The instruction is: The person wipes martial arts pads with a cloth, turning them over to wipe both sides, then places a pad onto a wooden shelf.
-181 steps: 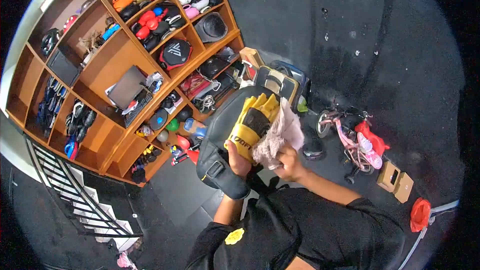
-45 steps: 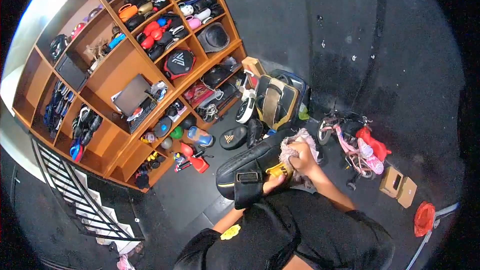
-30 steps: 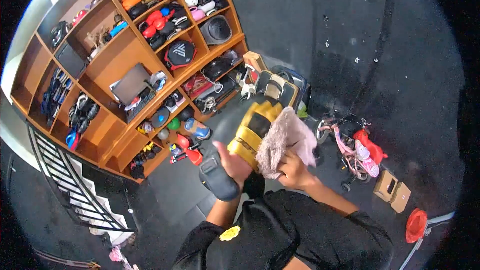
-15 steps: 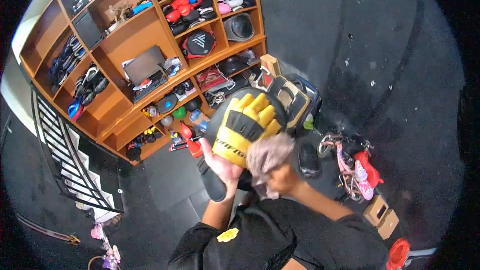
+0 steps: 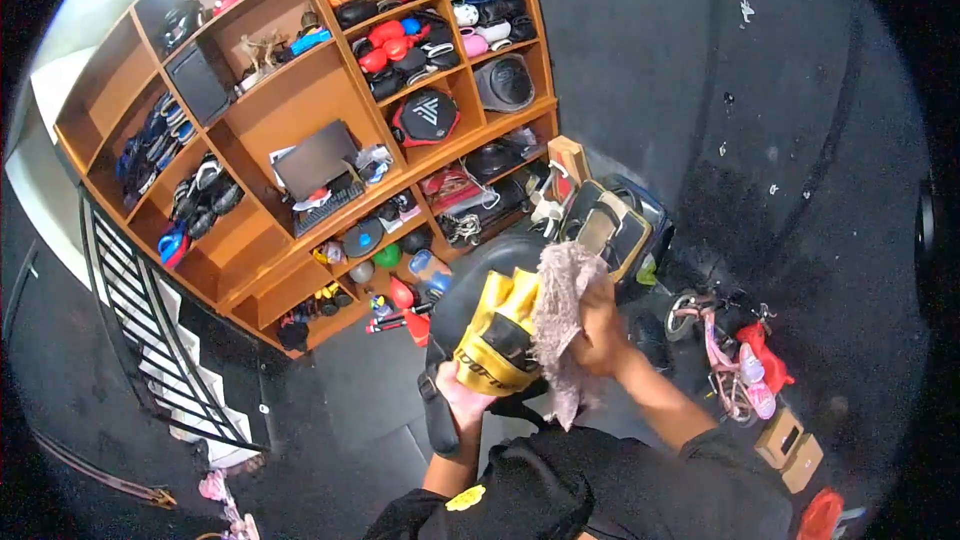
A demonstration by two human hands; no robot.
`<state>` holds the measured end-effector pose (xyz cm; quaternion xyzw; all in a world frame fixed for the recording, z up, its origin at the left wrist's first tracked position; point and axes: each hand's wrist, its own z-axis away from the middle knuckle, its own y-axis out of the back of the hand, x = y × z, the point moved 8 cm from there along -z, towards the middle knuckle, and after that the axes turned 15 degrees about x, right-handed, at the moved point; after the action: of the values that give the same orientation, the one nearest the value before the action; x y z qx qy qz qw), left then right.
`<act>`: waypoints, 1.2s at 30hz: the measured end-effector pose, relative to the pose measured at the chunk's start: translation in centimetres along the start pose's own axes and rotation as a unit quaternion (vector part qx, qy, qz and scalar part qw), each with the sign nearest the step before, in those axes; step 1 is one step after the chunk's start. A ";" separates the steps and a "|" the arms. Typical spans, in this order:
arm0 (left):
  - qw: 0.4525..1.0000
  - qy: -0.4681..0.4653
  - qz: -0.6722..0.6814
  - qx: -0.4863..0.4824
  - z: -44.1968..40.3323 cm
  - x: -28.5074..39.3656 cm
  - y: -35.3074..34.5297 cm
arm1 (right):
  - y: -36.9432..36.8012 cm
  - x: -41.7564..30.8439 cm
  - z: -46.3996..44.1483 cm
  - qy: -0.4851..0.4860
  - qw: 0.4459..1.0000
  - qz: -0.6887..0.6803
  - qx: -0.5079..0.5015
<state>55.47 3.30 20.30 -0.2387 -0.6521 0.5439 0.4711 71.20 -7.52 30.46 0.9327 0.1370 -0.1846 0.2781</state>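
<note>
Dark floor (image 5: 640, 60), right fingers (image 5: 590, 342) curled round cloth (image 5: 562, 315)

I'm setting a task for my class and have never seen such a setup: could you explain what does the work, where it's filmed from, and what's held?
There is no machine: these are a person's two bare hands. Every picture comes from one head-worn camera looking forward and down, so the person's black shirt shows at the bottom. The right hand holds a fuzzy greyish-pink cloth by the right edge of a yellow-and-black glove-shaped piece, which sits on a rounded black pad. The left hand is at the glove-shaped piece's lower end; its fingers are mostly hidden, so its grip is unclear. On the dark floor are a pink bicycle and a brown cardboard box; a brown wooden shelf unit stands at the upper left.
</note>
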 end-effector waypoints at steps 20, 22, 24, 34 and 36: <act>0.966 0.097 -0.216 0.099 2.4 9.7 9.5 | -12.3 -2.1 1.1 -0.154 0.963 -0.205 -0.088; 0.953 0.026 -0.264 0.148 2.5 11.5 9.6 | -11.8 -0.9 2.7 -0.285 0.935 -0.195 -0.079; 0.956 0.021 -0.230 0.181 2.6 12.5 8.6 | -12.4 -1.6 3.7 -0.326 0.915 -0.236 -0.019; 0.975 -0.084 -0.142 0.150 -1.4 13.0 3.2 | -15.1 -4.3 8.0 -0.365 0.828 -0.183 0.384; 0.967 -0.130 -0.122 0.180 -2.4 13.1 3.6 | -16.9 -3.7 9.5 -0.484 0.773 -0.232 0.339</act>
<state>51.08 16.32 21.49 0.0039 -0.6236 0.6167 0.4804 59.28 0.20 16.74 0.6942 0.1248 -0.7047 -0.0773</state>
